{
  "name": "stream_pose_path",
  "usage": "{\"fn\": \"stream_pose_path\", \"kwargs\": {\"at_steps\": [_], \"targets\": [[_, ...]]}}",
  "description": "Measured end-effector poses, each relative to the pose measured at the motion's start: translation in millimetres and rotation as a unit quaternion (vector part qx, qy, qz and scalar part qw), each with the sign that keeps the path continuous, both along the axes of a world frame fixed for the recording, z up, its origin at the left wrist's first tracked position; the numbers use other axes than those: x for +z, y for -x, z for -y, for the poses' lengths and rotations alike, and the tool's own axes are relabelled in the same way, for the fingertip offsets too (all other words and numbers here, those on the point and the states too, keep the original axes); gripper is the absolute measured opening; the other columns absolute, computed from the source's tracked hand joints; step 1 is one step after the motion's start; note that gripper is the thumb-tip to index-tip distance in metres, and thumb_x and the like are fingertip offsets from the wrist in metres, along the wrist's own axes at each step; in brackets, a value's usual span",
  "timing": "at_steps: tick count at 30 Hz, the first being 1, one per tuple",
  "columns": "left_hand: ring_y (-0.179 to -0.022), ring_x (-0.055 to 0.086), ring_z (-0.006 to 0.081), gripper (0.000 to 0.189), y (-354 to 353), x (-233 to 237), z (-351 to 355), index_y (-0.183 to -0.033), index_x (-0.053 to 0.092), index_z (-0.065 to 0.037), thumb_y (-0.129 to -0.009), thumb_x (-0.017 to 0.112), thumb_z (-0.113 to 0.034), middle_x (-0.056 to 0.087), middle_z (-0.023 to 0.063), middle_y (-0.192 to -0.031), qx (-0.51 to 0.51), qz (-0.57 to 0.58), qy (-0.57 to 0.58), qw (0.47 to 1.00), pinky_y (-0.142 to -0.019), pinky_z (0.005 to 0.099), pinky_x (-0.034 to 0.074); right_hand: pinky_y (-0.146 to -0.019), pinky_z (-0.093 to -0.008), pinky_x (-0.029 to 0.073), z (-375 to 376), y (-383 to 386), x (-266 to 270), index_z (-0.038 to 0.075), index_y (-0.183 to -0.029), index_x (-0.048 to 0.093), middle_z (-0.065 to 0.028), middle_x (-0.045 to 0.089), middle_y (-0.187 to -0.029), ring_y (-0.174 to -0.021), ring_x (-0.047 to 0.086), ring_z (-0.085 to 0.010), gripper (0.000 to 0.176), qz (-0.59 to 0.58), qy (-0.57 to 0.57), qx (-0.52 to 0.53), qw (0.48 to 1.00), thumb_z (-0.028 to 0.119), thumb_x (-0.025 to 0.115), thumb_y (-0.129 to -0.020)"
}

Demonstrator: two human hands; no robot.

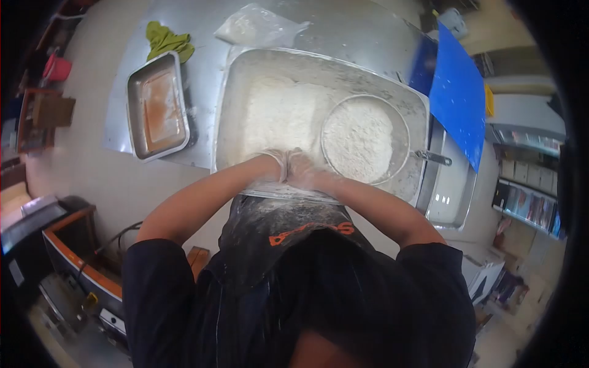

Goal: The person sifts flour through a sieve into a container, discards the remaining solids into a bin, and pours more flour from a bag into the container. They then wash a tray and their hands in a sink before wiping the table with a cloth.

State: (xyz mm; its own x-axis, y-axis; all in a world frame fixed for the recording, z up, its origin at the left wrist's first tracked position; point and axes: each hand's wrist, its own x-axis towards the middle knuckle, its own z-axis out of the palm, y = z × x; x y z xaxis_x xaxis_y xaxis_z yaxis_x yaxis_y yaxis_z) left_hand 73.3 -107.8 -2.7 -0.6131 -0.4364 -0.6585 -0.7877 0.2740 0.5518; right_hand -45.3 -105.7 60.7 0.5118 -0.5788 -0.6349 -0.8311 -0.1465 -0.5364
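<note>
A large metal tub (230, 122) holds a layer of white flour (282, 113). Inside it on the right rests a round sieve (402, 126), heaped with flour, its handle lying over the tub's right rim. My left hand (274, 161) and my right hand (302, 167) are side by side at the tub's near edge, close together over the flour and dusted with it. The fingers of both are mostly hidden or blurred, so what they hold, if anything, cannot be made out.
A metal tray (184, 116) with brown residue stands left of the tub, a green cloth (167, 40) behind it. A clear plastic bag (257, 26) lies beyond the tub. At the right are a blue board (457, 95) and another metal container (451, 190).
</note>
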Motion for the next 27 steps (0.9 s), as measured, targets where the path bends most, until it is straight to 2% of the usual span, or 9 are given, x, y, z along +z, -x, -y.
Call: {"fn": "stream_pose_path", "kwargs": {"at_steps": [4,8,10,11,14,17,21,25,27], "targets": [[-0.098,0.060,0.0329,0.061,21,-26,6,-0.125,0.047,-0.001,-0.072,0.069,-0.024,0.060,0.0237,-0.108,0.034,-0.166,0.005,0.986,-0.083,0.0360,0.048,-0.087,-0.0378,0.046,-1,45,-114,0.000,-0.109,0.059,-0.0245,0.058,-0.112,-0.106,0.056,-0.0372,0.045,-0.053,-0.029,-0.143,0.988,0.033,0.060,-0.080],[-0.097,0.060,0.0338,0.056,72,39,38,-0.127,0.045,0.000,-0.078,0.062,-0.022,0.060,0.0244,-0.107,0.218,-0.169,0.041,0.960,-0.085,0.0351,0.047,-0.080,-0.0401,0.048,13,130,-74,0.002,-0.105,0.061,-0.0213,0.060,-0.102,-0.094,0.059,-0.0333,0.028,0.125,0.219,-0.166,0.953,0.020,0.054,-0.085],[-0.097,0.060,0.0339,0.053,98,54,45,-0.126,0.045,0.001,-0.080,0.059,-0.022,0.061,0.0242,-0.106,0.254,-0.291,0.053,0.921,-0.085,0.0358,0.047,-0.077,-0.0405,0.048,35,172,-30,0.002,-0.103,0.061,-0.0196,0.061,-0.094,-0.086,0.060,-0.0333,0.024,0.038,0.268,-0.081,0.959,0.013,0.049,-0.086],[-0.098,0.060,0.0340,0.052,106,58,45,-0.125,0.045,0.001,-0.081,0.058,-0.022,0.061,0.0241,-0.106,0.271,-0.350,0.053,0.895,-0.085,0.0361,0.048,-0.075,-0.0403,0.048,38,184,26,0.001,-0.104,0.060,-0.0193,0.062,-0.090,-0.083,0.060,-0.0336,0.024,-0.125,0.290,0.027,0.948,0.011,0.046,-0.087],[-0.099,0.060,0.0355,0.050,99,44,69,-0.125,0.044,0.002,-0.081,0.055,-0.020,0.061,0.0249,-0.106,0.125,-0.144,0.352,0.917,-0.085,0.0378,0.048,-0.070,-0.0422,0.049,38,239,0,-0.002,-0.108,0.056,-0.0213,0.063,-0.085,-0.082,0.061,-0.0355,0.029,-0.198,0.527,-0.085,0.822,0.013,0.041,-0.088],[-0.098,0.061,0.0355,0.045,86,43,57,-0.119,0.047,0.004,-0.079,0.054,-0.017,0.061,0.0252,-0.103,0.281,-0.007,0.246,0.928,-0.084,0.0389,0.048,-0.068,-0.0442,0.049,41,246,-3,-0.002,-0.112,0.055,-0.0229,0.063,-0.080,-0.078,0.063,-0.0366,0.033,-0.267,0.500,-0.133,0.813,0.015,0.037,-0.089],[-0.094,0.062,0.0347,0.044,85,-6,52,-0.113,0.049,0.007,-0.078,0.057,-0.017,0.062,0.0250,-0.099,0.243,-0.016,0.180,0.953,-0.080,0.0391,0.049,-0.061,-0.0433,0.049,46,232,-5,-0.001,-0.114,0.056,-0.0185,0.061,-0.075,-0.069,0.062,-0.0314,0.034,-0.270,0.475,-0.161,0.822,0.015,0.047,-0.085],[-0.089,0.064,0.0339,0.046,68,32,52,-0.114,0.051,0.006,-0.078,0.061,-0.021,0.063,0.0250,-0.097,0.319,-0.062,0.171,0.930,-0.076,0.0380,0.051,-0.062,-0.0419,0.051,38,222,-11,0.001,-0.110,0.061,-0.0187,0.061,-0.072,-0.071,0.063,-0.0318,0.029,-0.217,0.483,-0.209,0.822,0.013,0.049,-0.086],[-0.085,0.064,0.0321,0.046,58,68,51,-0.115,0.052,0.003,-0.079,0.061,-0.023,0.063,0.0231,-0.093,0.365,-0.123,0.126,0.914,-0.074,0.0371,0.051,-0.069,-0.0465,0.048,46,230,10,0.000,-0.101,0.062,-0.0230,0.062,-0.079,-0.079,0.061,-0.0400,0.037,-0.187,0.376,-0.328,0.846,0.031,0.044,-0.090]]}}
